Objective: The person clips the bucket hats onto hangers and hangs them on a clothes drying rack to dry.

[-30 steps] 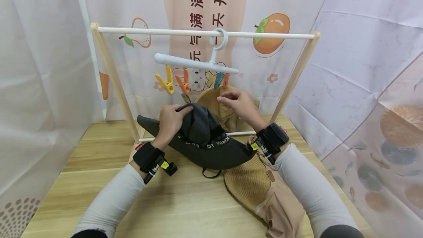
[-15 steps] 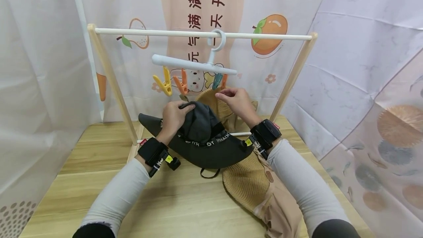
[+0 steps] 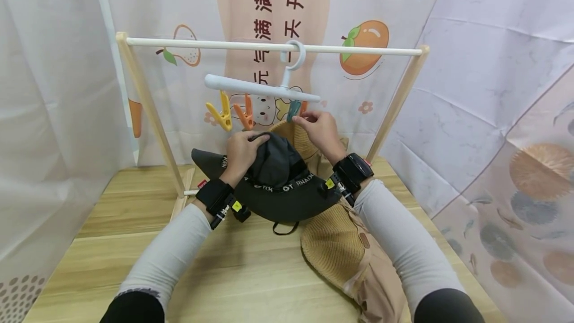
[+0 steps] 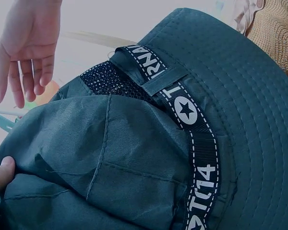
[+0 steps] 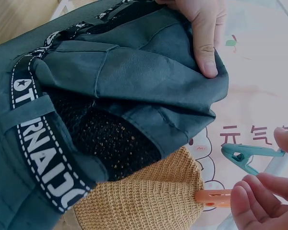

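While I monitor the rig from a distance, the left hand (image 3: 242, 153) pinches a fold of the dark hat (image 3: 272, 171) between thumb and fingers, the grip nearly closed on the cloth. The hat sits below the hanger (image 3: 251, 86), its crown slack and creased, its broad, stitched brim (image 4: 259, 120) tilted. I note thin woven fabric with raised seams, a speckled black mesh panel (image 4: 108, 79) and a ribbed band (image 4: 186, 110) printed with white letters and stars. The right hand (image 3: 324, 132) is at the teal clip (image 5: 254, 150), thumb and bent fingers spread apart, with nothing seen in its grip (I cannot tell whether a fingertip touches the clip). The hanger, a smooth pale blue bar with a rounded hook, hangs from the white rod (image 3: 202, 44). An orange clip (image 5: 213, 196) meets the edge of a coarse tan knit piece (image 5: 139, 201) behind the hat. A second knit piece (image 3: 334, 243), joined to smooth beige cloth, lies on the wood-grain table (image 3: 233, 283).
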`<state>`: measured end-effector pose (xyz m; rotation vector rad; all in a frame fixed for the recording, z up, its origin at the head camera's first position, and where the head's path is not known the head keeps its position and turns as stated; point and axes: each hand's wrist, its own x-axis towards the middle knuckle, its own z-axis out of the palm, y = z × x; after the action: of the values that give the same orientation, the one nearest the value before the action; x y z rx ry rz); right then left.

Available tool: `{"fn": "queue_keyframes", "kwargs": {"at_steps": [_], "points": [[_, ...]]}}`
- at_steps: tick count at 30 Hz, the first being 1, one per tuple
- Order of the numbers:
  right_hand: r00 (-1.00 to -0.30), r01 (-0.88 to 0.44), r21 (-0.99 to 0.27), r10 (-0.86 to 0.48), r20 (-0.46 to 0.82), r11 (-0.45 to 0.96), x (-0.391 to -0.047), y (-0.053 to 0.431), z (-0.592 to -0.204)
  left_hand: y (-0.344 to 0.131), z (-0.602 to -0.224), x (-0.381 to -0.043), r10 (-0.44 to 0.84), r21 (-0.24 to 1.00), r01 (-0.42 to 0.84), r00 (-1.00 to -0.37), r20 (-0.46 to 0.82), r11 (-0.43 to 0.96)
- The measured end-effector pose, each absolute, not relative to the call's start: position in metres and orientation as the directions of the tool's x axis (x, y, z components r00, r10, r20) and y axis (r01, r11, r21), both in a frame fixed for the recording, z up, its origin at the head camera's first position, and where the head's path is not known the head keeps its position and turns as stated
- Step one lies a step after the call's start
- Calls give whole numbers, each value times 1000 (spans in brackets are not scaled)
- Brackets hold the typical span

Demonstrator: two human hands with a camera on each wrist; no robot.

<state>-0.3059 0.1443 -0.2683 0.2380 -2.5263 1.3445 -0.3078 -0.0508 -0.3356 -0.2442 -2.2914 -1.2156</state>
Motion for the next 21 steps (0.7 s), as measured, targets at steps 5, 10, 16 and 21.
{"fn": "queue_keyframes", "kwargs": {"at_steps": [5,10,16,21], "points": [[-951,-254,-792,4,308,556,-310,142,-270,-50,-336,-312,-98,723,362,-856,508,588],[-952,-251,-799,12,307,546,-316,139,-271,-49,-335,-316,-107,729,332,-868,484,599],[-955,-237,-813,26,295,532,-324,135,-271,-47,-333,-320,-136,738,282,-883,450,613],[-964,-208,-852,46,261,480,-331,133,-272,-43,-332,-321,-159,761,242,-897,412,602]]}}
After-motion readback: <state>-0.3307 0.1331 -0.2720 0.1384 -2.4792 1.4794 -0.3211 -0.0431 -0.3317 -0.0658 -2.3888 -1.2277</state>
